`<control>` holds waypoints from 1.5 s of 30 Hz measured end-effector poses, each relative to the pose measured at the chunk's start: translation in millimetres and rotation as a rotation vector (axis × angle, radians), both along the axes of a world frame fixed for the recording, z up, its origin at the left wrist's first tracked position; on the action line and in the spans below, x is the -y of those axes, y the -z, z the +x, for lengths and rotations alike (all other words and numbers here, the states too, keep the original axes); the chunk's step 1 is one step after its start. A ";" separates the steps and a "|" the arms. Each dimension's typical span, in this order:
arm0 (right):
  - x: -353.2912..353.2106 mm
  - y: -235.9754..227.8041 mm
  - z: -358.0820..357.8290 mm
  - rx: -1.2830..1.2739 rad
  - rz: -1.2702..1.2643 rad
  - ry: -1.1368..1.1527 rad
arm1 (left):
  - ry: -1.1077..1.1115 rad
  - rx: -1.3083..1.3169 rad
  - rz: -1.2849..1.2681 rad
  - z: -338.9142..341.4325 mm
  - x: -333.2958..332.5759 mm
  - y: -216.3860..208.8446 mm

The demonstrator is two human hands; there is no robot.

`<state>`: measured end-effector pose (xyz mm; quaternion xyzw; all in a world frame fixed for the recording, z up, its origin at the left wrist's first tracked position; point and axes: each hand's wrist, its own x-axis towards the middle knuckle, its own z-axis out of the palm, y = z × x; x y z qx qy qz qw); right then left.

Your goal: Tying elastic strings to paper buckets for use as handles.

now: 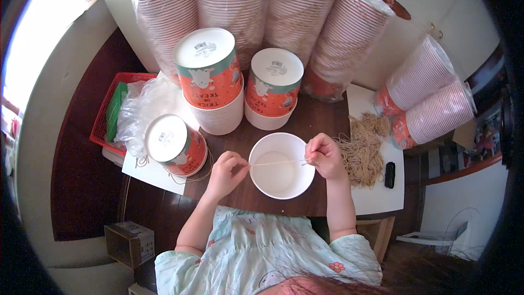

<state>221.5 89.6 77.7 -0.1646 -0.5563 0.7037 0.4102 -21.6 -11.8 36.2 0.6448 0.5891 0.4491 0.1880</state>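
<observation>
Beige string (277, 162), thin and taut

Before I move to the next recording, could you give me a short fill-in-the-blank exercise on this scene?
1. The left hand and right hand stretch a thin string over an open bucket whose inside is coloured ____.
2. The red basket is on the person's ____ side.
3. On the unwrapped orange buckets, ____ round bases face up.
4. The small black object lies nearer the ____ hand.

Missing words: white; left; three; right.
</observation>
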 end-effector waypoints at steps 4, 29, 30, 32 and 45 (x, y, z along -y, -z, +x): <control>2.6 -18.6 -6.0 0.841 0.321 0.042 | -0.047 0.486 -0.280 -1.0 4.3 22.4; 18.0 25.2 -89.6 0.776 0.917 0.036 | -0.039 0.500 -0.133 6.2 6.5 32.8; 17.5 25.3 -89.3 0.774 0.849 0.039 | -0.045 0.457 -0.116 6.7 7.1 30.5; 16.4 28.2 -89.1 0.765 0.833 0.029 | -0.052 0.413 -0.100 7.3 8.0 26.6; 18.2 32.1 -86.1 0.698 0.783 -0.003 | -0.074 0.261 0.021 8.6 6.8 27.7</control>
